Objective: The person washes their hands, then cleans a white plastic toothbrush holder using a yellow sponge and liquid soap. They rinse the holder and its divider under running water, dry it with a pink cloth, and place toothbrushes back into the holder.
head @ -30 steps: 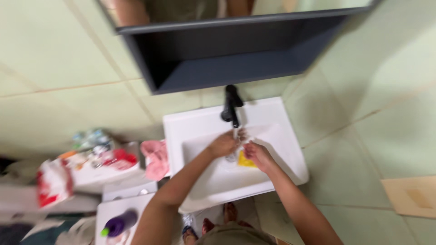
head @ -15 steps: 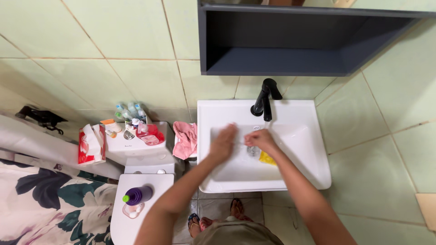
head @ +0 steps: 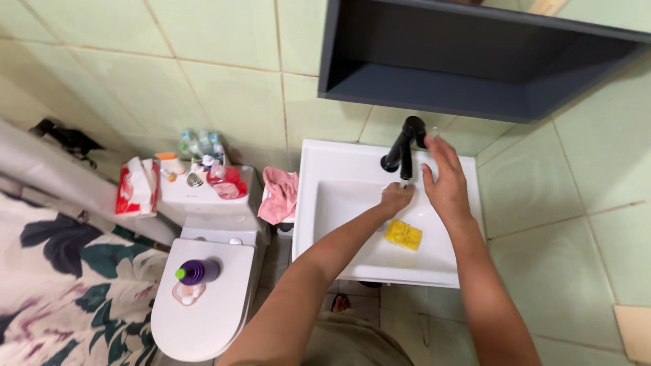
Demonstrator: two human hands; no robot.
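Note:
I look down on a white sink (head: 325,203) with a black tap (head: 405,142) at its back. My left hand (head: 396,198) is cupped, fingers closed, right under the tap's spout inside the basin. My right hand (head: 444,179) is raised with fingers spread, its fingertips near the tap's handle on the right side; it holds nothing. A yellow sponge (head: 403,235) lies on the basin floor, just below my left hand.
A pink cloth (head: 279,195) hangs at the sink's left edge. A white toilet (head: 203,298) stands at left, with a purple bottle (head: 196,272) on its lid, and small bottles and a red-white tissue pack (head: 137,188) on the cistern. Dark shelf (head: 475,61) above; floral curtain (head: 61,285).
My hands have parted: the right one rose from the basin to the tap's handle side, the left moved up under the spout. The view shifted left and down.

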